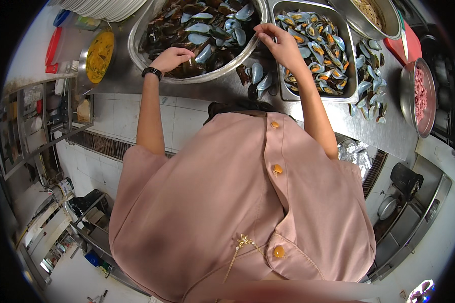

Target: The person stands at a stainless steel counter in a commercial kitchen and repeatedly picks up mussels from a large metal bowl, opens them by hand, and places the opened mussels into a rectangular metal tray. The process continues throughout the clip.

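Observation:
A large metal basin (208, 77) full of mussels (212, 32) sits on the counter before me, dark shells and pale blue inner sides showing. My left hand (173, 59) reaches over its near left part, thumb and fingers close together beside an opened mussel shell (203, 53). Whether it grips anything is hidden. My right hand (278, 41) is at the basin's right rim, fingertips bent toward the edge; I cannot tell if something is between them. Right of the basin stands a rectangular steel pan (318, 99) with opened mussels (318, 57), many showing orange meat.
Loose mussel shells (258, 77) lie between basin and pan, and more shells (371, 85) right of the pan. A steel bowl of pink meat (420, 94) stands far right, near a red cutting board (405, 43). At left are a bowl of yellow food (99, 57) and stacked plates (106, 8).

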A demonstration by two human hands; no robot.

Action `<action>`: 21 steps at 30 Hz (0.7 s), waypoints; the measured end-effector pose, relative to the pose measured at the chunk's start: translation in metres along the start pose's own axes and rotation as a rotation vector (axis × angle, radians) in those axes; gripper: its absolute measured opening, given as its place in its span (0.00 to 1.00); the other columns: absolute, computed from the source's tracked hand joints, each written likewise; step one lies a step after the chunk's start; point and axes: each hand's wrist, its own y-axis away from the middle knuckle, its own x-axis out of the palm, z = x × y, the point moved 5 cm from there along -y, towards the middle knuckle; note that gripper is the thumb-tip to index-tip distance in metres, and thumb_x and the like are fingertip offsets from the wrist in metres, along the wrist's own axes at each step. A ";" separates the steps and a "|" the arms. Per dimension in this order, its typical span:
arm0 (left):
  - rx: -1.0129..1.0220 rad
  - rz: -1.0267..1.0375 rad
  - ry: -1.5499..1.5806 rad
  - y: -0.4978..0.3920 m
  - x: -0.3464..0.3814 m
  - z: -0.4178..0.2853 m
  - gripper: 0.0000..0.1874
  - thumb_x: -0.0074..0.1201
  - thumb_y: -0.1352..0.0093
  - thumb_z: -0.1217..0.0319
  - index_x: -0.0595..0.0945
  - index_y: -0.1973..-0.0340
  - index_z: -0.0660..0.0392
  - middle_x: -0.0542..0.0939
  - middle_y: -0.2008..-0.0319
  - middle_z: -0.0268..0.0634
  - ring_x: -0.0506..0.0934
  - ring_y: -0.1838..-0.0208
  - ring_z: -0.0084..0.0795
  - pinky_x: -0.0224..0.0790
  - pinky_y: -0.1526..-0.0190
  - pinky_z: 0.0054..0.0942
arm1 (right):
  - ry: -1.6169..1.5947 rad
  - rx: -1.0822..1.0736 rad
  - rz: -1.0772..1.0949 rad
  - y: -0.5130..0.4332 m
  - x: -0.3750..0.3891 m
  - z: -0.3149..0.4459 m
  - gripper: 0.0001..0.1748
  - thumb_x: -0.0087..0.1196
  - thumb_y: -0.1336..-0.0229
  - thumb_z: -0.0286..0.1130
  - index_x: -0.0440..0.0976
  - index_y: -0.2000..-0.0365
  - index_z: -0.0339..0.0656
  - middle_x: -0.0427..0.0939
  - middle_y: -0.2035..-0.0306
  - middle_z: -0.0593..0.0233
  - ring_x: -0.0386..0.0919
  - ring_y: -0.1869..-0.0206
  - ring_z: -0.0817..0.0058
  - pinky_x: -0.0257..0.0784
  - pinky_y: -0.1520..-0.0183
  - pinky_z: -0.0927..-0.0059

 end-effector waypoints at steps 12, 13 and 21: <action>0.213 -0.097 0.138 -0.019 0.005 -0.014 0.08 0.54 0.37 0.78 0.79 0.62 0.62 0.80 0.63 0.34 0.77 0.59 0.22 0.70 0.55 0.23 | -0.075 0.036 0.024 0.003 0.003 -0.006 0.14 0.49 0.37 0.32 0.73 0.55 0.37 0.80 0.59 0.65 0.76 0.56 0.79 0.68 0.51 0.78; 0.216 -0.160 0.089 -0.022 0.008 -0.016 0.08 0.54 0.37 0.79 0.79 0.61 0.62 0.81 0.63 0.35 0.78 0.60 0.24 0.71 0.56 0.24 | -0.081 0.051 0.021 0.003 0.003 -0.006 0.13 0.49 0.37 0.32 0.73 0.55 0.36 0.80 0.59 0.65 0.76 0.56 0.80 0.68 0.51 0.78; 0.014 -0.465 -0.414 -0.020 0.023 -0.019 0.18 0.64 0.47 0.73 0.79 0.60 0.61 0.81 0.70 0.42 0.80 0.63 0.41 0.72 0.59 0.36 | -0.074 0.021 0.003 0.007 -0.002 -0.003 0.13 0.49 0.37 0.31 0.74 0.55 0.37 0.80 0.61 0.65 0.76 0.57 0.80 0.68 0.51 0.79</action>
